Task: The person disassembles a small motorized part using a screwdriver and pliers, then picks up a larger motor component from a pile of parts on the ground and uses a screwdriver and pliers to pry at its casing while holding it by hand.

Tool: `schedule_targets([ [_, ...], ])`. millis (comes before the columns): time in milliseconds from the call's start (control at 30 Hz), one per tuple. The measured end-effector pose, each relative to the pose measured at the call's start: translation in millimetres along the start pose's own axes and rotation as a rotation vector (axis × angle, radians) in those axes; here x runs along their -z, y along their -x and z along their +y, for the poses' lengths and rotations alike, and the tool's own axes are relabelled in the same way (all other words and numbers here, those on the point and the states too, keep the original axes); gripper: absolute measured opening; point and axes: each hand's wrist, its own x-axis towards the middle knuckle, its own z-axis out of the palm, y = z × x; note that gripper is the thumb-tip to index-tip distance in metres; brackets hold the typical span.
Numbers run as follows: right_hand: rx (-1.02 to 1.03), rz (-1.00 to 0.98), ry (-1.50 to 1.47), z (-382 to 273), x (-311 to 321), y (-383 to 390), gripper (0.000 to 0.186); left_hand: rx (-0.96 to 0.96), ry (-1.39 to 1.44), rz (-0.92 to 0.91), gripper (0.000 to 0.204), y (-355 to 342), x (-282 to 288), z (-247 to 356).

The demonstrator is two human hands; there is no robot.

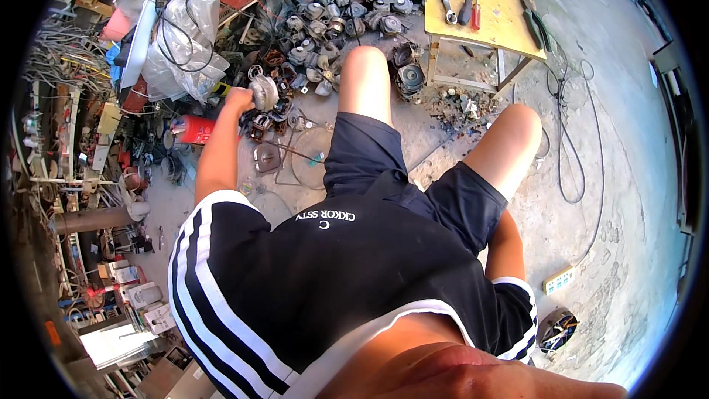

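1. Concrete floor (pixel 535 207) carries one yellow worktop (pixel 506 22).
2. On the worktop: two screwdrivers (pixel 475 18), one wrench (pixel 447 3).
3. Left of the worktop: a motor heap (pixel 317 28), too crowded to count.
4. Farther left of the worktop: left hand (pixel 240 100), fingers curled, gripping one motor (pixel 264 91).
5. Right hand, below the worktop: hidden behind the thigh (pixel 493 154); cannot tell its state.

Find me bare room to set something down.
The yellow table between the red screwdriver and the pliers; the grey floor right of the cable running to the power strip. It's crowded around the left hand, which grips a metal motor beside the heap of motor parts.
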Motion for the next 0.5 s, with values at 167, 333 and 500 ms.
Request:
schedule_targets([
  [167, 0.275, -0.065, 0.099, 1.5, -6.6, -14.4, 0.035, 0.568, 1.613, 0.188, 0.013, 8.7, 5.1, -11.8],
  [333, 0.318, -0.027, 0.19, 42.1, 18.9, -51.1, 0.033, 0.372, 1.953, 0.232, 0.016, 1.9, 21.9, 16.0],
  [500, 0.1, 0.108, 0.3, 98.9, 91.6, -101.7, 0.031, 0.276, 2.025, 0.313, 0.026, 23.2, 54.9, 41.7],
])
